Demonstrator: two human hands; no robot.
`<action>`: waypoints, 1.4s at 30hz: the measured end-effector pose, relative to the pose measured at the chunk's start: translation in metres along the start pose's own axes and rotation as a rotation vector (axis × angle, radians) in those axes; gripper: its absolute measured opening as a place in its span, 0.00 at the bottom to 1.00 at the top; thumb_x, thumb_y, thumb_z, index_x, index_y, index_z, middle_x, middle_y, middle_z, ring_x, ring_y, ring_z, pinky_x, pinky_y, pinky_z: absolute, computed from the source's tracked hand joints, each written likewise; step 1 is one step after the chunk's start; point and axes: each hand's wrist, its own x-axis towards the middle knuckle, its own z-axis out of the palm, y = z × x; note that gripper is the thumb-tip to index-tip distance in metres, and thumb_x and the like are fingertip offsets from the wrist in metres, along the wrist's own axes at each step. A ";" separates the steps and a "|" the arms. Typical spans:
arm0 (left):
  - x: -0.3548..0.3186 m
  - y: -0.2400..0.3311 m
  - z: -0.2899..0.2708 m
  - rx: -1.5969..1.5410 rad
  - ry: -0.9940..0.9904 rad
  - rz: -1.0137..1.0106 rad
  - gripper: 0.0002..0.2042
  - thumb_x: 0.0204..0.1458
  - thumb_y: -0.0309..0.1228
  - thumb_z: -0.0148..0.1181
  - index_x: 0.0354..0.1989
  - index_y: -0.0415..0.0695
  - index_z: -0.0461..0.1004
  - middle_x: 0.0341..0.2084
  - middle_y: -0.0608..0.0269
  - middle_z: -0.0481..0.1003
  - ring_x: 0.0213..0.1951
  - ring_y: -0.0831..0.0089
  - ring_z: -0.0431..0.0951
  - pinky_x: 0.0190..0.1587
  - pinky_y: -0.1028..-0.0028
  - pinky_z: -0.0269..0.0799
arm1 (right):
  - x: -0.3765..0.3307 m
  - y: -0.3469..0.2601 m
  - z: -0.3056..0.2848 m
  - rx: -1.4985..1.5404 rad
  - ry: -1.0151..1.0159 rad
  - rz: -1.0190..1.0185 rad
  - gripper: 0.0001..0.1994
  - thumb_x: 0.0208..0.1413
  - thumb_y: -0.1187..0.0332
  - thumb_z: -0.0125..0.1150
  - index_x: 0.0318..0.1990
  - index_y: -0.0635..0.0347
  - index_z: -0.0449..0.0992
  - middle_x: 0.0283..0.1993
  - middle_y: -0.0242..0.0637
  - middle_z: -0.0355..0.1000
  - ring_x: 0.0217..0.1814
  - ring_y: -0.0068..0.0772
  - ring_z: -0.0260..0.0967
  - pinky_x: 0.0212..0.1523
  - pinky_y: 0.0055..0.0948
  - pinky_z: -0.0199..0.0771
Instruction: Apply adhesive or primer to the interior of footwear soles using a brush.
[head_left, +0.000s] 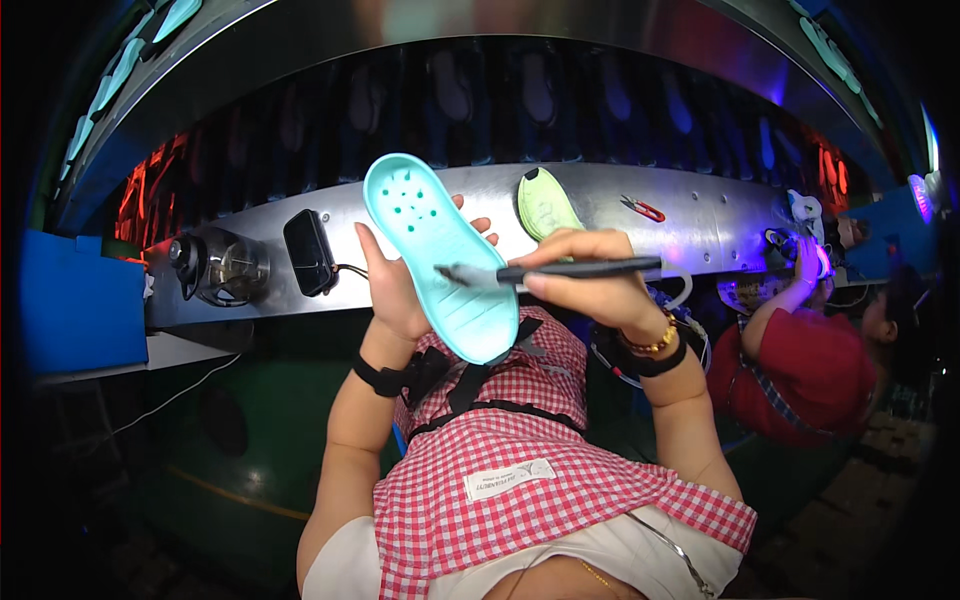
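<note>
A turquoise shoe sole (420, 225) with small holes near its far end is held up, tilted, above the metal bench. My left hand (405, 290) grips it from beneath, thumb along its left edge and fingertips showing past its right edge. In my right hand (590, 280) is a dark-handled brush (560, 270), held between thumb and fingers. Its bristles lie over the lower middle of the sole; whether they touch it I cannot tell. Just beyond my right hand, a lime-green shoe piece (545, 203) with a black tip lies on the bench.
On the metal bench (690, 215) lie red-handled snips (643, 208) to the right and a black phone-like case (309, 252) to the left. A clear jug (228, 268) stands at the left end. Beyond runs a dark rack of soles. A co-worker in red (810, 375) sits at right.
</note>
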 end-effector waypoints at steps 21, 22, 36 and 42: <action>0.002 0.007 0.029 0.185 0.366 0.362 0.42 0.45 0.67 0.24 0.49 0.38 0.60 0.37 0.51 0.69 0.42 0.59 0.68 0.49 0.60 0.62 | -0.006 -0.026 0.009 0.142 -0.122 0.022 0.11 0.40 0.77 0.62 0.35 0.62 0.76 0.31 0.39 0.73 0.30 0.24 0.70 0.32 0.21 0.69; 0.002 0.009 0.028 0.184 0.373 0.365 0.42 0.45 0.67 0.24 0.49 0.38 0.60 0.37 0.51 0.69 0.42 0.59 0.68 0.49 0.60 0.62 | 0.000 -0.020 0.006 -0.050 -0.045 -0.043 0.11 0.40 0.78 0.62 0.36 0.62 0.76 0.32 0.39 0.73 0.30 0.20 0.70 0.31 0.19 0.69; -0.006 -0.005 0.066 -0.040 0.210 0.323 0.34 0.52 0.58 0.27 0.58 0.41 0.52 0.51 0.48 0.62 0.50 0.55 0.66 0.53 0.54 0.59 | 0.002 0.004 0.026 0.913 -0.040 0.172 0.08 0.48 0.79 0.54 0.38 0.68 0.70 0.40 0.47 0.70 0.42 0.29 0.69 0.42 0.23 0.72; -0.005 0.001 0.052 0.024 0.166 0.261 0.30 0.54 0.52 0.29 0.57 0.40 0.52 0.50 0.47 0.63 0.48 0.50 0.67 0.53 0.52 0.60 | 0.002 -0.007 0.021 0.476 -0.078 0.123 0.09 0.46 0.77 0.58 0.38 0.67 0.72 0.35 0.38 0.72 0.32 0.16 0.67 0.32 0.14 0.68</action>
